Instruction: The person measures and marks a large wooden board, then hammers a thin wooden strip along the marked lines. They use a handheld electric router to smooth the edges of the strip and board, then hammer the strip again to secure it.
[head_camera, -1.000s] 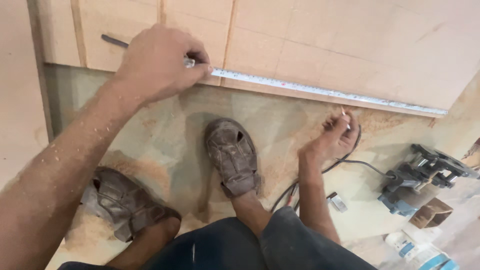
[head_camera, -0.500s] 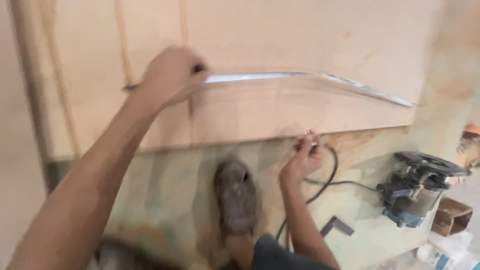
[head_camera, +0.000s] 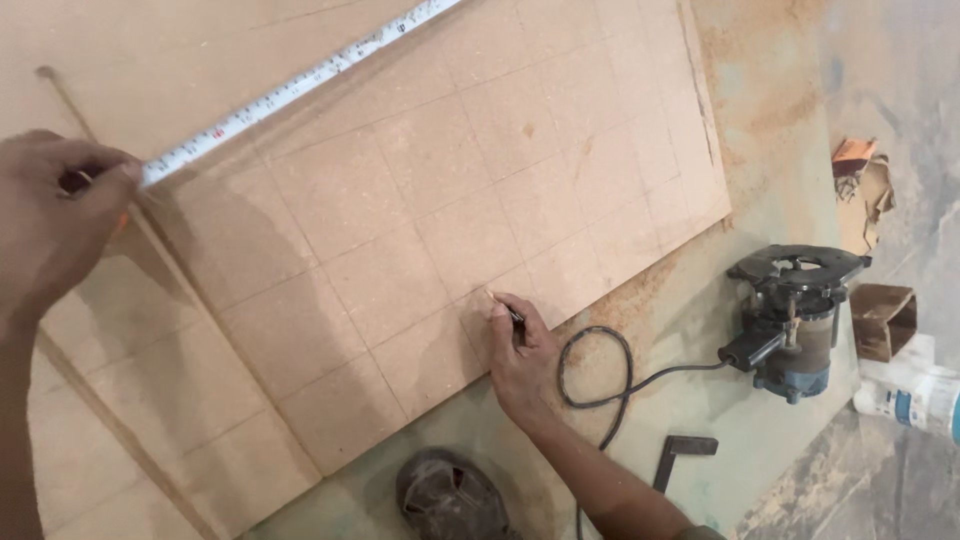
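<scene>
A large brown fibreboard panel (head_camera: 420, 200) with a grid of grooves lies on the floor. My left hand (head_camera: 50, 215) at the left edge is closed on the case of a tape measure, and its white blade (head_camera: 300, 85) runs up and right across the panel. My right hand (head_camera: 520, 355) rests on the panel's near edge and holds a pencil (head_camera: 503, 305) with its tip on the board. My sandalled foot (head_camera: 450, 495) is on the floor just below the panel.
A router (head_camera: 795, 315) with a black cable (head_camera: 600, 370) stands on the dusty floor to the right. A small dark metal piece (head_camera: 680, 455) lies near it. Torn cardboard (head_camera: 860, 185), a small box (head_camera: 885, 320) and a white container (head_camera: 915, 395) sit at the far right.
The view has swung closer over the panel. My left hand moved left with the tape, and the blade now runs diagonally. My right hand came up from the floor onto the panel's edge.
</scene>
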